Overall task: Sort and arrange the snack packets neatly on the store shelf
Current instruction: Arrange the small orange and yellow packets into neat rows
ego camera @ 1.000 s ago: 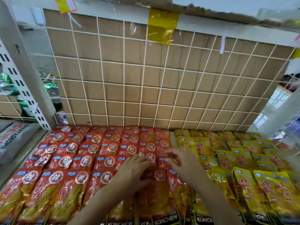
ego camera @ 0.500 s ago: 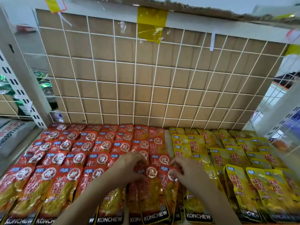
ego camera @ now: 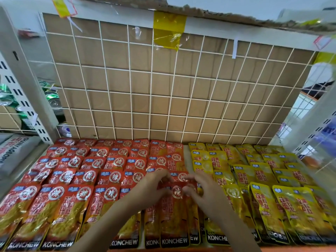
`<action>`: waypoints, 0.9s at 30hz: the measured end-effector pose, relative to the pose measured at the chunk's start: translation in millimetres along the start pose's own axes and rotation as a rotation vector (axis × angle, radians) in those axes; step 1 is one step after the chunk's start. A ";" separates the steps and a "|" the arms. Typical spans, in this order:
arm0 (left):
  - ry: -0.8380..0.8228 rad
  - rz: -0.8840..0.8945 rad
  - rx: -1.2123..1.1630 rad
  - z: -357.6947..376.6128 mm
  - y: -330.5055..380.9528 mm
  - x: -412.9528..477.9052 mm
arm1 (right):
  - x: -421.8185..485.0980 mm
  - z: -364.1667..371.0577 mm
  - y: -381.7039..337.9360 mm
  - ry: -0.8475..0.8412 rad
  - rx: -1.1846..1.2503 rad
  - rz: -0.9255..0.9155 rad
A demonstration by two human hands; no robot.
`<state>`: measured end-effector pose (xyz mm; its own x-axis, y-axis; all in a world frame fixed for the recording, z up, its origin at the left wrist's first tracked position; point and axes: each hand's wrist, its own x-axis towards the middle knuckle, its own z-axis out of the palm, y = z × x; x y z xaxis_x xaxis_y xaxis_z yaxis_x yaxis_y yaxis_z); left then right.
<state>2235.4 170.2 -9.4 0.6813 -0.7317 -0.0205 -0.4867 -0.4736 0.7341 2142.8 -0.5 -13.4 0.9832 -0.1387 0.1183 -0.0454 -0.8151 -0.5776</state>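
Note:
Red snack packets [ego camera: 101, 171] lie in overlapping rows across the left and middle of the shelf, yellow snack packets [ego camera: 263, 179] in rows on the right. One red packet [ego camera: 175, 211] lies at the front of the middle column, where red meets yellow. My left hand [ego camera: 152, 186] pinches its top left corner. My right hand [ego camera: 201, 190] pinches its top right corner, fingers curled over the edge. Both forearms reach in from the bottom and cover packets beneath them.
A white wire grid with a brown cardboard backing [ego camera: 163, 91] closes the shelf's rear. White slotted uprights [ego camera: 23, 99] stand at the left, with green cans [ego camera: 51, 95] behind. A grey sack [ego camera: 12, 151] lies on the neighbouring left shelf. Yellow tape [ego camera: 169, 30] hangs overhead.
Both hands have drawn closer together and slid toward the front with the red packet. The camera has shifted, showing more of the shelf front.

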 end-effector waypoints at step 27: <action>0.271 0.031 0.132 -45.7 -51.9 20.4 | 0.8 -10.2 -17.4 -0.243 -0.117 0.048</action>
<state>2299.6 202.2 -16.9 0.7775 -0.5979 0.1952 -0.5643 -0.5260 0.6363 2142.5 7.8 5.0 0.9923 -0.0510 -0.1126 -0.0991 -0.8725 -0.4785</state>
